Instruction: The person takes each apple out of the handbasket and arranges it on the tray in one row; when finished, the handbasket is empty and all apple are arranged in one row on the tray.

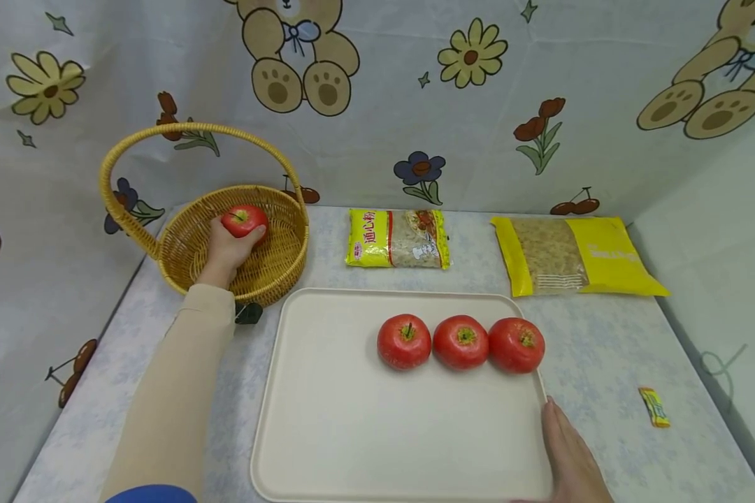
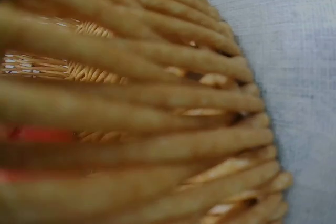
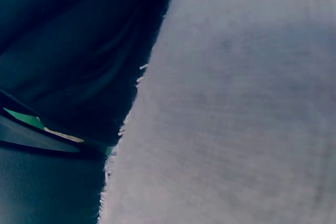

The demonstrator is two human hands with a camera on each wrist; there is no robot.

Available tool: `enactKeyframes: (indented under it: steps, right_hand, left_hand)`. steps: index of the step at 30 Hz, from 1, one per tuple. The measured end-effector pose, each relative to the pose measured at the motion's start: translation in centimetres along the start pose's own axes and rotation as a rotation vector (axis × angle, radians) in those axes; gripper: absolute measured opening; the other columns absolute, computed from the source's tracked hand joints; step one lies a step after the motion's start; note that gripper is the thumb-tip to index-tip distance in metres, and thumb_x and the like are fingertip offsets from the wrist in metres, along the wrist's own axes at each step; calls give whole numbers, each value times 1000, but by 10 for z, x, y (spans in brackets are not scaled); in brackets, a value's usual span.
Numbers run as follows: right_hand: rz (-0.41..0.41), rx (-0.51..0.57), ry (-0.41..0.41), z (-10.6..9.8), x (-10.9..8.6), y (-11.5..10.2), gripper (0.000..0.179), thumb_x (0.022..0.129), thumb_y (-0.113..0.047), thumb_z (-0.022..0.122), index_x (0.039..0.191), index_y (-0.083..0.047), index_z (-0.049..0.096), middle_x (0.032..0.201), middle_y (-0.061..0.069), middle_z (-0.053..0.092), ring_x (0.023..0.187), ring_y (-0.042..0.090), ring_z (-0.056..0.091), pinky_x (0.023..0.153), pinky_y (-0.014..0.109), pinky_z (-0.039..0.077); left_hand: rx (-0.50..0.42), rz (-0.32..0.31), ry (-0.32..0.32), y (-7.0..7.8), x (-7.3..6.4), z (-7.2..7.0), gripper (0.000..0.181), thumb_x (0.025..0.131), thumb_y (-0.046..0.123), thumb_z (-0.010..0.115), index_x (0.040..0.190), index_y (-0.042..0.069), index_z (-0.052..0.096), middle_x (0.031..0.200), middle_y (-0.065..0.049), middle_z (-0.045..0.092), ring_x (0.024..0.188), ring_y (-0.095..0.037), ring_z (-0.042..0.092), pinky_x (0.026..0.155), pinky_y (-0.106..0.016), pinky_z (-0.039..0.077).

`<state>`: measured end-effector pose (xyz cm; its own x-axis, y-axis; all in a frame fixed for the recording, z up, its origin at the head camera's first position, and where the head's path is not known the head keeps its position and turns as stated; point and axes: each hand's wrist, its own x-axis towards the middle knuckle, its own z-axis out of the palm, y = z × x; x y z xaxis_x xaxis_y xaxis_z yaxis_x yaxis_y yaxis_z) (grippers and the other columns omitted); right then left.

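Note:
In the head view my left hand (image 1: 225, 250) reaches over the near rim of a yellow wicker basket (image 1: 289, 262) and holds a red apple (image 1: 244, 220) inside it. Three more red apples (image 1: 461, 342) sit in a row at the back right of a cream tray (image 1: 327, 419). Along the tray's right edge lies my right hand (image 1: 572, 454), its visible fingers fairly straight; the frame's bottom cuts off part of it. The left wrist view is filled by the basket's woven side (image 2: 131, 103), with blurred red behind the strands. Neither hand shows in the wrist views.
Behind the tray lies a yellow and clear food packet (image 1: 398, 239). A larger yellow packet (image 1: 579, 255) is at the back right. One small yellow-green wrapped candy (image 1: 654, 407) lies on the table right of the tray. The basket's tall handle (image 1: 201, 128) arches over it.

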<state>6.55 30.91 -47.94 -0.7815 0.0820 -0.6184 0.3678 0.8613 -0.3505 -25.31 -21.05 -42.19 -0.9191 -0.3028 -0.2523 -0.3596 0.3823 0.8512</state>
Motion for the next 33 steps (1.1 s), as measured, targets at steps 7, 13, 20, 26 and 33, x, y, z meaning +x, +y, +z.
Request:
enactKeyframes:
  steps: [7,13,20,26,33]
  right_hand:
    - [20,-11,-16,-1,3,1,147,64,-82,69,149,-21,-34,164,25,-10,143,53,10,95,77,37]
    - [31,-12,-18,-1,4,0,148,64,-81,69,149,-20,-35,164,26,-10,142,54,9,96,78,35]
    - [17,-22,-5,-1,4,1,149,63,-82,69,149,-18,-35,163,27,-8,142,54,10,97,78,34]
    - [26,-19,-14,-1,3,1,148,64,-82,69,148,-19,-35,164,27,-10,142,54,8,98,78,32]
    - [22,-17,-17,0,2,1,148,64,-82,69,149,-20,-35,164,26,-9,142,53,9,97,78,33]
  left_hand:
    - [16,15,51,7,-9,-3,95,89,47,67,155,7,12,159,-17,25,146,-33,31,118,-47,33]
    - [35,74,57,24,-33,-10,102,82,56,73,155,10,18,158,-14,30,144,-31,35,116,-47,37]
    - [79,247,-23,42,-91,-7,102,74,61,78,151,14,30,149,-11,41,130,-30,45,105,-50,48]
    - [77,366,-182,39,-140,16,90,73,48,85,145,16,40,137,-8,50,118,-29,52,92,-45,53]
    - [149,358,-361,12,-163,45,89,69,45,89,141,18,44,132,-4,55,114,-28,56,88,-42,54]
